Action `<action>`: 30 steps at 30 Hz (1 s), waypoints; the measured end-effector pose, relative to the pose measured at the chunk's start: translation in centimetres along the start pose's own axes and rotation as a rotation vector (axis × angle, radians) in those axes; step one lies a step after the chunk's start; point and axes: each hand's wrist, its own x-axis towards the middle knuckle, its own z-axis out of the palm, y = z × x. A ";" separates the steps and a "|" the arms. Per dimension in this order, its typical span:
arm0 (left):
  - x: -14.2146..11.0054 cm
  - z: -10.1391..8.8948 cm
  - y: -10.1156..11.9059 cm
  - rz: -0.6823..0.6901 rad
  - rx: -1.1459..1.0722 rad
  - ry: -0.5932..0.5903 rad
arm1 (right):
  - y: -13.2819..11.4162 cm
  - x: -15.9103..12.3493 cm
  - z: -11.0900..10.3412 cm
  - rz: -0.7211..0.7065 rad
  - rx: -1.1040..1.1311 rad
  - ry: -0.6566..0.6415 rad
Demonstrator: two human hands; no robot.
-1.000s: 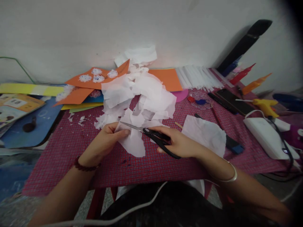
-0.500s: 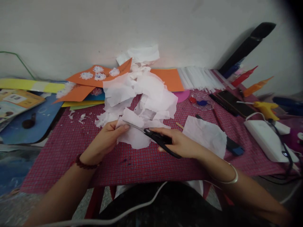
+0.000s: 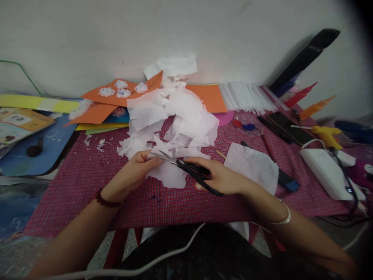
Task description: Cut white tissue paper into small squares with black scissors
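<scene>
Moved: since half a second ago the scissors [image 3: 181, 164] have parted their blades a little, and the left hand [image 3: 136, 171] has shifted slightly rightward with the white sheet [image 3: 171, 179].
Checked cloth [image 3: 87, 194]: spread under everything at work; its near edge runs just before the person.
Paper heap [image 3: 189, 112]: loose, torn white pieces piled beyond both hands, partly covering orange card [image 3: 206, 97].
Left hand: reaches in from the lower left, thumb uppermost, pinching the sheet against fingers largely hidden beneath.
Right hand [image 3: 215, 175]: comes from the lower right, wrist low, fingers wrapped about the black handles; some fingers are hidden.
Scissors: angled up and leftward, tips close to the left thumb; whether paper lies between the blades is unclear.
White sheet: held before the heap, upper part hidden by hand and blades.
Purple object: [image 3: 359, 167] cut off at the right edge, hard to make out.
Clear dish [image 3: 254, 133]: near the right hand's far side, with red and blue patches in it; their nature cannot be told.
</scene>
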 end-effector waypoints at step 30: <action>-0.3 -1.0 -0.4 -0.014 0.058 -0.065 | 0.6 -0.2 -0.9 -0.039 0.221 0.035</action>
